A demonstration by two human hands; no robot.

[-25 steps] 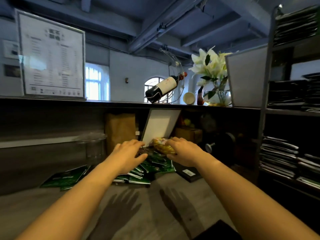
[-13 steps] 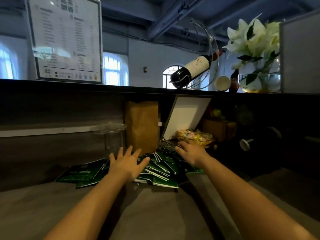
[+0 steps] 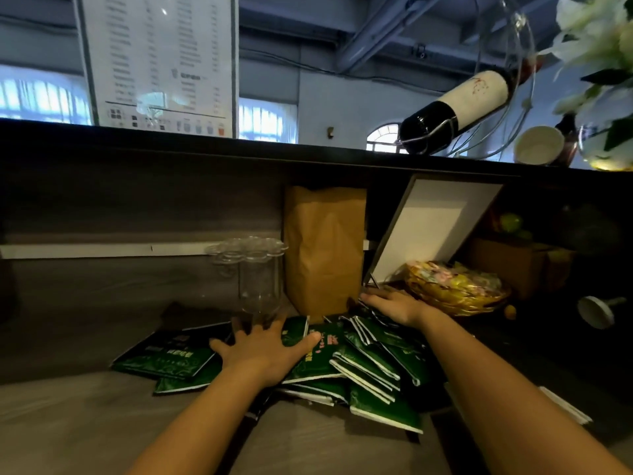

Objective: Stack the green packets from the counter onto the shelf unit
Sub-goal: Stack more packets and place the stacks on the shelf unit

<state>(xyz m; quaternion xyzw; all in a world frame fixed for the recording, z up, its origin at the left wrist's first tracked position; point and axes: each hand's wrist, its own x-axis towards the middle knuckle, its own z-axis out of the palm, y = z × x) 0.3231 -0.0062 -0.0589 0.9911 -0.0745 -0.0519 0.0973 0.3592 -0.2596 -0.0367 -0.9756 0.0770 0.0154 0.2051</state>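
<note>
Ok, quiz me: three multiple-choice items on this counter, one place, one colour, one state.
1. Where is the brown paper bag?
A. on the top ledge
B. behind the green packets, between the clear glasses and the leaning white board
C. lying flat under the packets

2. The wine bottle label is mostly:
A. white
B. green
C. black

3. The left hand is:
A. a fist
B. gripping a glass
C. flat, fingers spread on the packets

1 B: the bag stands upright behind the pile.
2 A: a white label on the dark bottle.
3 C: its spread fingers lie on the pile.
</note>
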